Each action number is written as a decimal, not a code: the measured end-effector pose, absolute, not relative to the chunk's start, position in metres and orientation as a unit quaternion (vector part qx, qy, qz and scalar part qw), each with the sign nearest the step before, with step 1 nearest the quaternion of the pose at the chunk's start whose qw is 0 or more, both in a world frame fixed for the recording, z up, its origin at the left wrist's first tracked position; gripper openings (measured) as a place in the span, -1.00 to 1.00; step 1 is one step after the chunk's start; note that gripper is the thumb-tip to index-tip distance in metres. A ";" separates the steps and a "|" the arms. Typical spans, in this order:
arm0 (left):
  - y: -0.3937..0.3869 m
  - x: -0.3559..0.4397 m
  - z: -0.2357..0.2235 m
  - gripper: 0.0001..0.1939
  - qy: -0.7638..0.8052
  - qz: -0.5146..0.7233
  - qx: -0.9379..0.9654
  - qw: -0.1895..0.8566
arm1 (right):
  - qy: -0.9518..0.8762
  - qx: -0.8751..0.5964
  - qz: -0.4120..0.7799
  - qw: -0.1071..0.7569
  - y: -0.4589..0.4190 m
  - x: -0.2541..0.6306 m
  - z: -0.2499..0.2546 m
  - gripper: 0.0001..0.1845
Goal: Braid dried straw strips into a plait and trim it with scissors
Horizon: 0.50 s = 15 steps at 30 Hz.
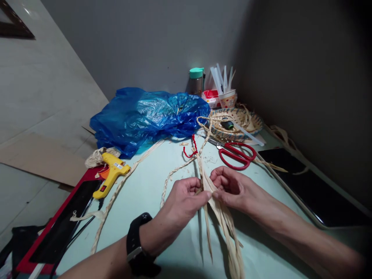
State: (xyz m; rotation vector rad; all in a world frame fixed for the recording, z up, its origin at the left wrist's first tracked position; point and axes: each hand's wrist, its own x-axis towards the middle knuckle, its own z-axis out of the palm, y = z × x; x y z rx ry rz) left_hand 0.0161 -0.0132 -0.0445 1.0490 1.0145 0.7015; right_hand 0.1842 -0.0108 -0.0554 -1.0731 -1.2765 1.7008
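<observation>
Pale dried husk strips [229,240] hang down from between my two hands, over the table's near side. My left hand [188,195], a black watch on its wrist, pinches the strips between thumb and curled fingers. From the right, my right hand [232,188] grips the same strips with thumb and bent fingers. Above the hands the strips run up to a red twisted tie [192,151]. Beyond the tie, a braided cord [207,141] leads to the back, and another braid [167,180] curves down to the left.
Red-handled scissors [236,155] lie right of the tie, before a woven basket [252,124]. A yellow glue gun [112,174] rests at left near a long braid [112,199]. A blue plastic bag [145,116] fills the back. At right lies a dark-screened tablet [308,182].
</observation>
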 end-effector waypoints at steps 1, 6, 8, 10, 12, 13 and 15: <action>-0.013 0.016 -0.044 -0.88 0.455 0.313 0.470 0.689 | -0.496 -0.417 0.666 0.371 -0.011 0.184 -0.056 -0.73; -0.014 0.016 -0.041 -0.88 0.451 0.309 0.472 0.692 | -0.495 -0.408 0.672 0.370 -0.013 0.186 -0.053 -0.73; -0.014 0.015 -0.041 -0.88 0.441 0.313 0.468 0.699 | -0.503 -0.407 0.675 0.353 -0.012 0.188 -0.049 -0.71; -0.015 0.014 -0.042 -0.88 0.426 0.312 0.459 0.715 | -0.514 -0.405 0.682 0.326 -0.011 0.192 -0.044 -0.69; -0.015 0.012 -0.042 -0.86 0.419 0.307 0.448 0.728 | -0.522 -0.400 0.692 0.298 -0.010 0.197 -0.040 -0.67; -0.014 0.011 -0.041 -0.85 0.417 0.305 0.444 0.732 | -0.526 -0.400 0.693 0.288 -0.010 0.200 -0.039 -0.67; -0.014 0.011 -0.042 -0.85 0.412 0.303 0.441 0.737 | -0.532 -0.406 0.689 0.277 -0.010 0.204 -0.038 -0.67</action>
